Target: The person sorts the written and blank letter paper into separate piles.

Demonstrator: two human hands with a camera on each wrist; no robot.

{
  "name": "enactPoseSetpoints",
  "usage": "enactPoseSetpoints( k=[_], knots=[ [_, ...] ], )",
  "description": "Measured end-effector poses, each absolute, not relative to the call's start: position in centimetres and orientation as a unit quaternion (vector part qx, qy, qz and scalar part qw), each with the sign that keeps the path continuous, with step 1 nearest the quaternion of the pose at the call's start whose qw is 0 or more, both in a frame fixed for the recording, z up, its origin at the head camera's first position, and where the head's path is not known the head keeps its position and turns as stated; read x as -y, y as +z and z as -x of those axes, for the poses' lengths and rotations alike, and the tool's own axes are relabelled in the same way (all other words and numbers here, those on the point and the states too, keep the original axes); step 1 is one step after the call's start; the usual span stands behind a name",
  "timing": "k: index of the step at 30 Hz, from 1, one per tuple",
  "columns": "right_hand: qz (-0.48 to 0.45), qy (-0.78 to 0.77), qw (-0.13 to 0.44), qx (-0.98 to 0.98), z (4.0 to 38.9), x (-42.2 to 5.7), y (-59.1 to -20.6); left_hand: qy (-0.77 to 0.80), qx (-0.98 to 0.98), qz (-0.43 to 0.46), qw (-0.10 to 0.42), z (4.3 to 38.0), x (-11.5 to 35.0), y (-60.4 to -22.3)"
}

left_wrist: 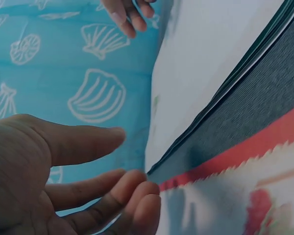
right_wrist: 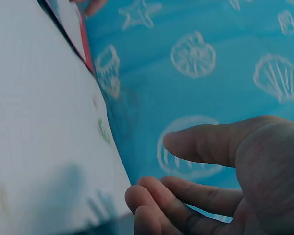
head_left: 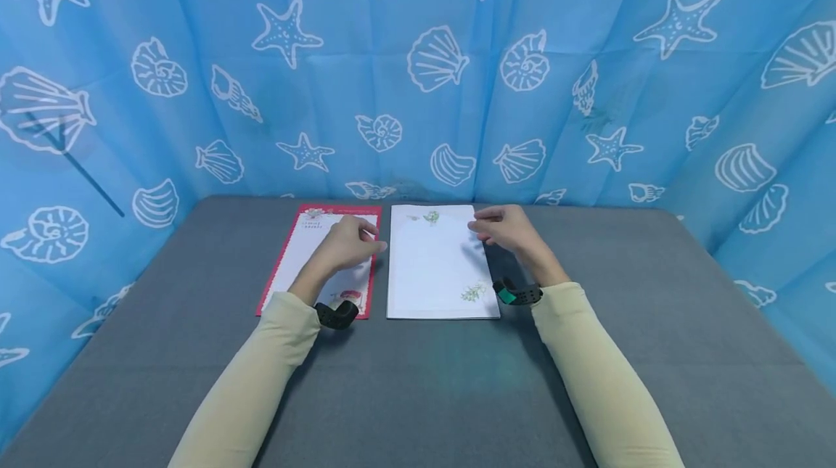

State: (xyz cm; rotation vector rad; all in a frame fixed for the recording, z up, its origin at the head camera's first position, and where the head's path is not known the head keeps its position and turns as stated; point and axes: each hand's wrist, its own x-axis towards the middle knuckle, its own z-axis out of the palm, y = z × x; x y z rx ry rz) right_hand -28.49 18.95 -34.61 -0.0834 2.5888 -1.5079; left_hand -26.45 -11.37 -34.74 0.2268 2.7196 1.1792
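Head view shows a leaf-printed white paper stack [head_left: 437,265] lying flat on the grey tabletop [head_left: 405,381], just right of a red-bordered stationery sheet [head_left: 303,247], with the left hand [head_left: 349,241] above that sheet and the right hand [head_left: 508,226] at the stack's far right edge. Both thumbs stand apart from their fingers with nothing between them, though whether the right fingertips touch the paper I cannot tell. The step seems to be positioning at the stack's sides, and gripping it would call for lower hands and pinched edges
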Motion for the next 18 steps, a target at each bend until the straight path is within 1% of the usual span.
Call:
enactPoseSetpoints(
  k=[2, 5, 10, 18],
  knots=[
    [0.02, -0.492, 0.061, -0.868, 28.7, -19.6, -34.9, 0.402, -0.909, -0.077, 0.082, 26.4, 11.1, -35.0],
    [0.003, -0.477, 0.06, -0.877, 28.8, -20.4, -35.3, 0.41, -0.905, -0.084, 0.081, 26.4, 10.8, -35.5],
    [-0.012, -0.451, 0.087, -0.888, 29.0, -21.0, -35.9, 0.404, -0.905, -0.101, 0.087, 26.5, 10.3, -36.2],
    [0.006, -0.394, 0.114, -0.912, 28.9, -20.7, -36.2, 0.377, -0.91, -0.122, 0.123, 26.6, 9.4, -36.7]
  ],
)
